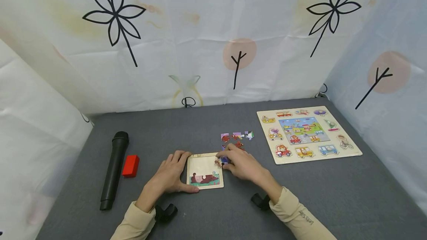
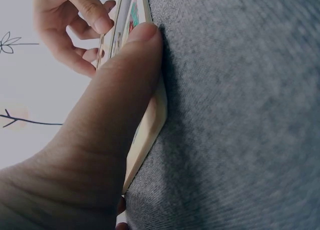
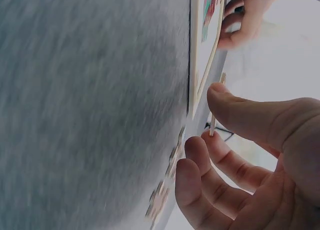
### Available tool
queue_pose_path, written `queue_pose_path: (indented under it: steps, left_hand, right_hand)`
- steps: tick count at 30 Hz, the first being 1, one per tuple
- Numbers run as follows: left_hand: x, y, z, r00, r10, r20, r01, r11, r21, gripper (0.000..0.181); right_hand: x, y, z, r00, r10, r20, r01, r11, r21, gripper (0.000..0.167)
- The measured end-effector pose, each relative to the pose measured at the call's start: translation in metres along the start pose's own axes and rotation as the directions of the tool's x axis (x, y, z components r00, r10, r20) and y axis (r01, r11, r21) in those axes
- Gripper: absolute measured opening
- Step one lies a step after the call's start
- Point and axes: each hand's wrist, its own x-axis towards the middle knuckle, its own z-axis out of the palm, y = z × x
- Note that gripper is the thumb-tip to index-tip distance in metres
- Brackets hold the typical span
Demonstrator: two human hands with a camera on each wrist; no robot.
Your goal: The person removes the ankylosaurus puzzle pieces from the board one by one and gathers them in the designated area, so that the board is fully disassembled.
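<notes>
Wooden tray (image 1: 202,164) gripped by L hand (image 1: 171,173); R hand (image 1: 242,163) pinches puzzle pc (image 1: 218,163) btwn fingers at tray's R edge. Loose pcs (image 1: 237,136) beyond tray's far-R corner may scatter if R hand brushes them.

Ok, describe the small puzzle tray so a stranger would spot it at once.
On the gray table, look near the middle. Between the left hand and right hand lies the puzzle tray, a squarish wooden frame with colored pieces along its near side. Unlike the larger board at right, ringed with small pictures, it is mostly bare inside.
</notes>
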Motion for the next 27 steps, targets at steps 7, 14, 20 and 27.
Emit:
queue_pose_path:
  steps: [7,14,20,27]
  left_hand:
    - [0.0,-0.001,0.0,1.0,0.002,-0.003,-0.002,1.0,-0.003,0.114]
    - [0.0,-0.001,0.0,1.0,0.015,-0.011,-0.015,1.0,0.0,0.113]
    - [0.0,-0.001,0.001,1.0,0.011,-0.008,-0.01,1.0,0.005,0.114]
    - [0.0,-0.002,0.001,1.0,0.005,-0.005,-0.005,1.0,0.005,0.115]
  right_hand:
    - [-0.004,0.016,-0.013,0.999,0.02,-0.029,-0.021,0.999,-0.03,0.034]
    - [-0.006,0.036,-0.027,0.997,0.071,-0.039,-0.073,0.996,-0.044,0.034]
    - [-0.007,0.056,-0.036,0.994,0.099,-0.04,-0.101,0.993,-0.065,0.034]
    - [-0.006,0.071,-0.043,0.989,0.146,-0.022,-0.147,0.984,-0.099,0.034]
